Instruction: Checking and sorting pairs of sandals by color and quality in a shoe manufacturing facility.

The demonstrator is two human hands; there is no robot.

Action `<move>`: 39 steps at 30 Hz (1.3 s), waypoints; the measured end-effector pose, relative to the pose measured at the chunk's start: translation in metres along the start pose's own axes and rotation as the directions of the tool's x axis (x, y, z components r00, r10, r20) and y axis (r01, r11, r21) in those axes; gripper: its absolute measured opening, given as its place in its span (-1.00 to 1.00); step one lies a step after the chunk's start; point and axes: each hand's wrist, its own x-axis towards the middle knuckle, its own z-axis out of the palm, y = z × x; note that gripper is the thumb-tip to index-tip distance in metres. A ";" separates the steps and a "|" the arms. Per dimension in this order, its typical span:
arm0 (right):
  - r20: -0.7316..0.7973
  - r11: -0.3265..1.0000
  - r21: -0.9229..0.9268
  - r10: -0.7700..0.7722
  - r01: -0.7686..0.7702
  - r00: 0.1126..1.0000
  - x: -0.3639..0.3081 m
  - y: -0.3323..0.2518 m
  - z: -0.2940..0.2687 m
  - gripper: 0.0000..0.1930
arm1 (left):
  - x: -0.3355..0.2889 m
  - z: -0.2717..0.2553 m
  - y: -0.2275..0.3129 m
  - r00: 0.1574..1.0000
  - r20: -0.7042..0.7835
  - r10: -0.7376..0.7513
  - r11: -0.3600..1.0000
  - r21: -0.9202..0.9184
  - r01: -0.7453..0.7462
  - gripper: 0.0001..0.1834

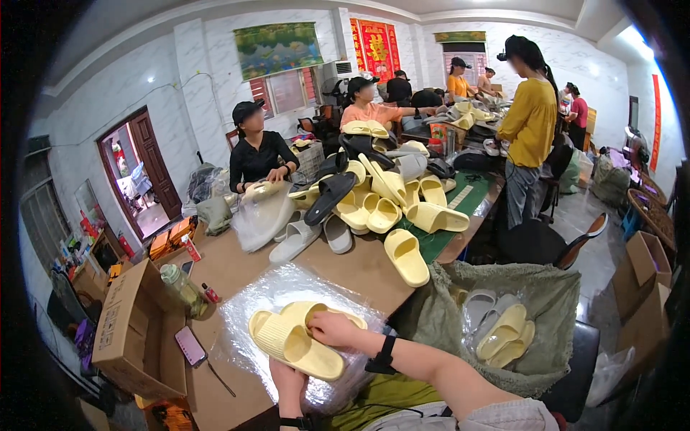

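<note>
Two pale yellow slippers are at the near edge of the table, over a stack of clear plastic bags. My left hand comes up under the front slipper and holds it from below; most of its fingers are hidden by the sole. My right hand is closed at the rear slipper, its fingertips hidden between the two slippers. Beyond the bags rises a large heap of yellow, black and grey slippers. One yellow slipper lies apart on the heap's near side.
A cardboard box, a phone, a green-lidded bottle and a small red bottle are on the left. At right, an open green sack holds bagged slippers. Co-workers sit and stand around the far table.
</note>
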 end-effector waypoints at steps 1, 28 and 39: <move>0.001 1.000 0.000 0.001 -0.001 1.000 -0.001 -0.001 -0.001 -0.76 | 0.000 0.000 -0.003 1.000 0.001 -0.001 1.000 0.000 0.001 -0.47; -0.028 0.999 0.039 -0.026 0.027 0.999 -0.016 -0.017 -0.004 -0.74 | 0.005 -0.007 0.026 0.944 0.153 -0.293 0.872 -0.361 0.329 -0.64; 0.157 0.981 0.068 0.170 -0.183 0.973 -0.012 -0.036 -0.017 -0.53 | 0.005 -0.006 0.022 0.975 0.077 -0.208 0.964 -0.155 0.218 -0.51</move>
